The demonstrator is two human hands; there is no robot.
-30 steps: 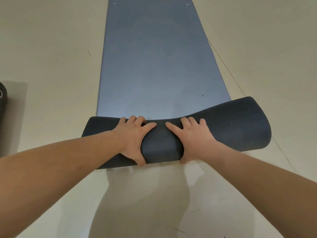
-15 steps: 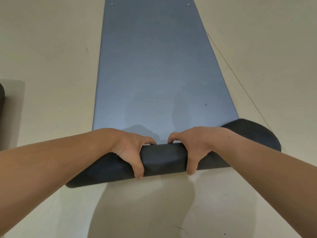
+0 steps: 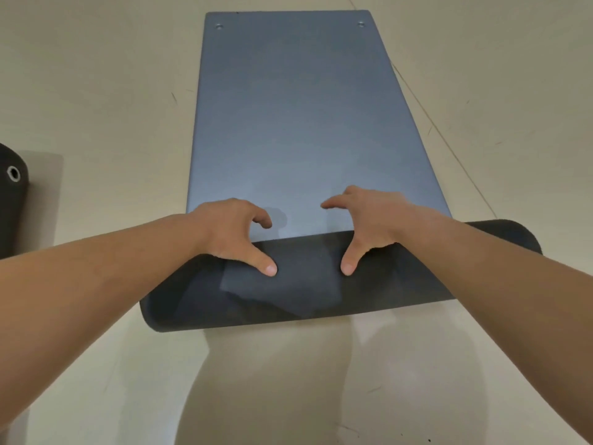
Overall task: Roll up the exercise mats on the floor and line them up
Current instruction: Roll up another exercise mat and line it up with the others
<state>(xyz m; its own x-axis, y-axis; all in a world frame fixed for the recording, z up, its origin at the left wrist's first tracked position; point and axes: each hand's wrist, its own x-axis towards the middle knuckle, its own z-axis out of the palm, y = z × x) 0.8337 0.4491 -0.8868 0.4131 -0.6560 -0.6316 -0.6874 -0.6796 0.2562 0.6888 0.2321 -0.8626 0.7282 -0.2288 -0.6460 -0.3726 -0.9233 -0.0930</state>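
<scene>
A blue-grey exercise mat [image 3: 295, 123] lies flat on the floor and stretches away from me. Its near end is turned over into a loose dark roll [image 3: 305, 300] that runs across the view. My left hand [image 3: 231, 229] sits at the roll's far edge, its thumb resting on the roll and its fingers loosely curled over the flat part. My right hand [image 3: 372, 216] mirrors it, with the thumb on the roll and the index finger pointing left just above the mat. The roll's right end is partly hidden behind my right forearm.
A black rolled mat [image 3: 9, 200] with a metal eyelet stands at the left edge of the view. The pale floor [image 3: 96, 91] surrounds the mat, and a thin seam line [image 3: 449, 130] runs diagonally on the right. Two eyelets mark the mat's far corners.
Half a second ago both hands gripped the roll. They have since let go and reached forward over its far edge, so only the thumbs stay on it. The roll is wider and looser.
</scene>
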